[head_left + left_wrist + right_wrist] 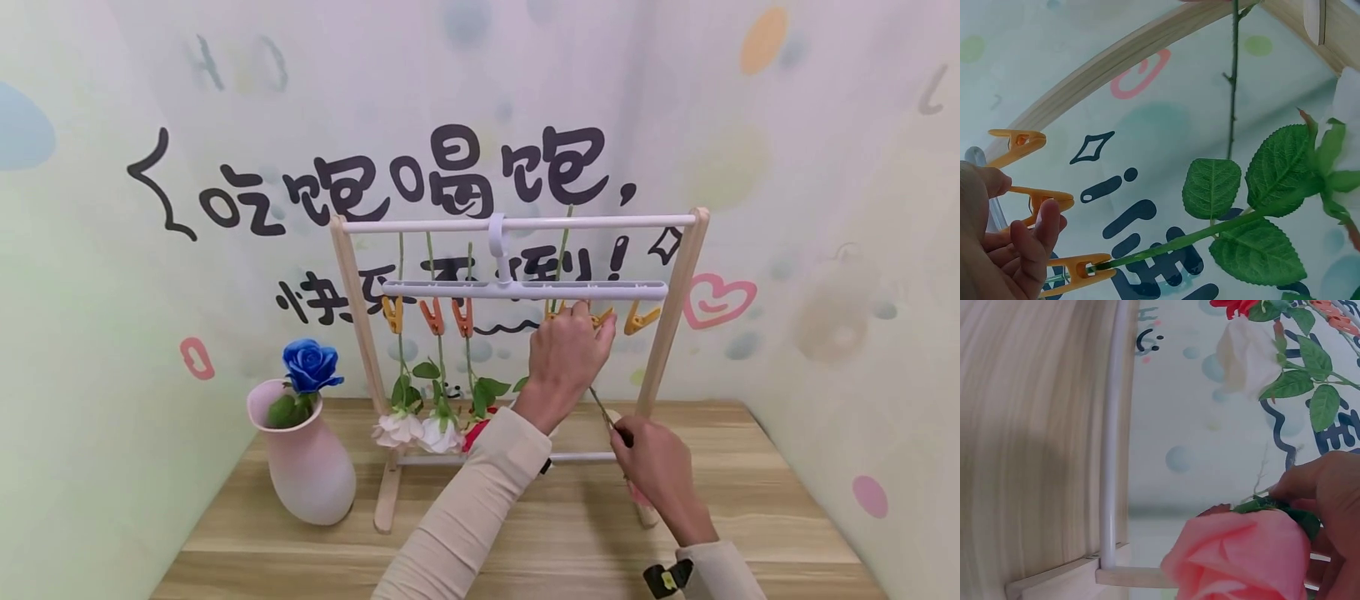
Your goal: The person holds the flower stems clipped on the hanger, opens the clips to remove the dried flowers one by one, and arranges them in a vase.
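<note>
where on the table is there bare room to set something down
Right side: bare table between the right hand and the table's right edge. Front left: in front of the vase, left of the left sleeve. Crowded: beneath the hanger, where roses hang and the left hand pinches a clip.

A full-petalled pink rose [1241, 556] with a thin green stem is held bloom-down by the right hand [656, 462], its stem slanting upward; a yellow-orange plastic clip [1047, 199] beneath a white plastic hanger [450, 289] is pinched by the left hand [567, 350].
</note>
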